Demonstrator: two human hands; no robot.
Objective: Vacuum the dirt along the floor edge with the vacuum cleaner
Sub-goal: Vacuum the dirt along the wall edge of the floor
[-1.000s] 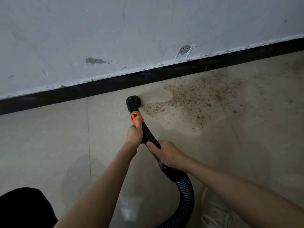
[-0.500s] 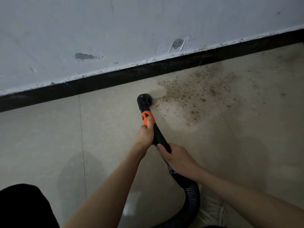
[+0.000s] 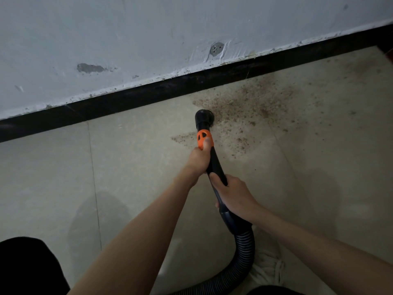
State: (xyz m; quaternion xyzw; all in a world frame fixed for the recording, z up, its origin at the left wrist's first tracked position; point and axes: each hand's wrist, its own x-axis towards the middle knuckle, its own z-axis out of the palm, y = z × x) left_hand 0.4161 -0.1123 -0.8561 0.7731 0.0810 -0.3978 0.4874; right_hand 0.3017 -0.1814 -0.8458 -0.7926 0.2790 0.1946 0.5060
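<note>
A black vacuum wand [image 3: 214,165] with an orange collar [image 3: 203,139] points at the floor; its round nozzle [image 3: 204,117] sits at the left edge of a brown dirt patch [image 3: 255,109] below the black skirting [image 3: 148,94]. My left hand [image 3: 198,158] grips the wand just behind the collar, thumb on the orange part. My right hand [image 3: 231,194] grips the wand lower down, near where the ribbed hose [image 3: 242,254] joins. A small streak of dirt [image 3: 182,137] lies left of the collar.
A pale painted wall [image 3: 127,39] with chipped spots rises above the skirting. Beige floor tiles [image 3: 53,177] stretch to the left. A white shoe [image 3: 268,271] shows under the hose and dark clothing [image 3: 27,267] fills the lower left corner.
The nozzle has moved to the right into the dirt patch, and both hands went with it. The cleaned strip beside the skirting has grown rightward.
</note>
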